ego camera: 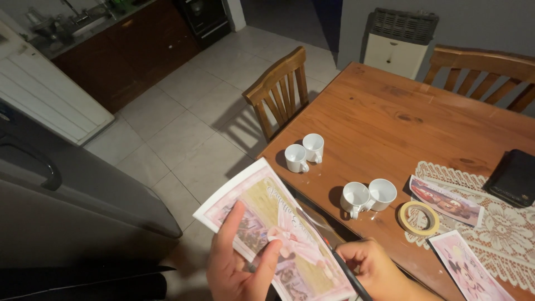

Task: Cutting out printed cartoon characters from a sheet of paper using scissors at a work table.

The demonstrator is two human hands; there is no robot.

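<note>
- The left hand (pixel 237 267) grasps a pink printed sheet (pixel 278 234) from below, thumb pressed on its face beside a pale bow motif, fingers wrapped under the near edge; the sheet tilts up and away over the table's near edge.
- The right hand (pixel 376 267) is clenched around a thin dark tool (pixel 348 276), seemingly scissors, its tip meeting the sheet's lower right edge just beside the left thumb.
- Judged from this, the step in hand is trimming the print; a cut here calls for the left hand to keep the paper taut and turn it as the blade follows the outline.
- Just beyond the sheet, two pairs of small white cups (pixel 368 195) stand on the wooden table (pixel 390 111).
- Right of the hands lie a tape roll (pixel 419 218), a cartoon-car print (pixel 446 200) and another pink print (pixel 468 267) on a lace mat (pixel 501 234).
</note>
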